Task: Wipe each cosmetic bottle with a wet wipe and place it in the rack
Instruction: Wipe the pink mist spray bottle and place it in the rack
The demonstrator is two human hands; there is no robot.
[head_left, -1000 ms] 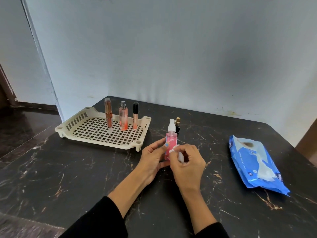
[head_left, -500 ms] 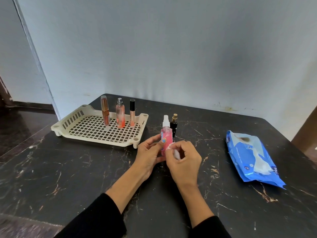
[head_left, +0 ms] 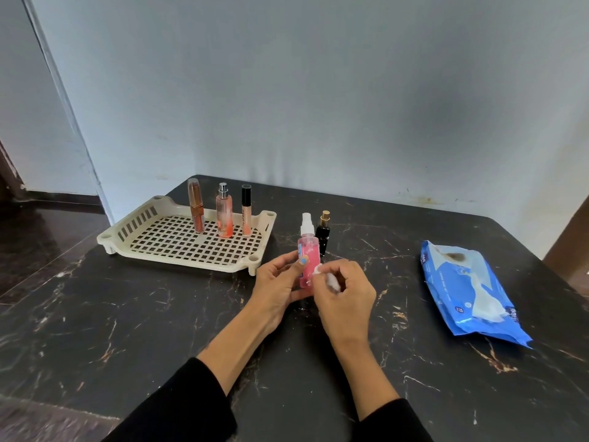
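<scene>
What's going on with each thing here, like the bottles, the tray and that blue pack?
Pink spray bottle: upright, held by left hand.
Wet wipe: bunched in right hand, against the pink bottle.
Black bottle: standing on table, outside rack.
Rack: holds three upright bottles.
Blue wipe pack: lying flat, a wipe poking out.

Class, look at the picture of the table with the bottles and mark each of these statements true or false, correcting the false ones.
1. Three bottles stand upright in the rack. True.
2. The left hand holds the black bottle. False: it holds the pink spray bottle; the black bottle stands behind it.
3. The right hand presses a white wipe against the pink spray bottle. True.
4. The blue wipes pack lies inside the rack. False: it lies on the table, to the right.
</scene>
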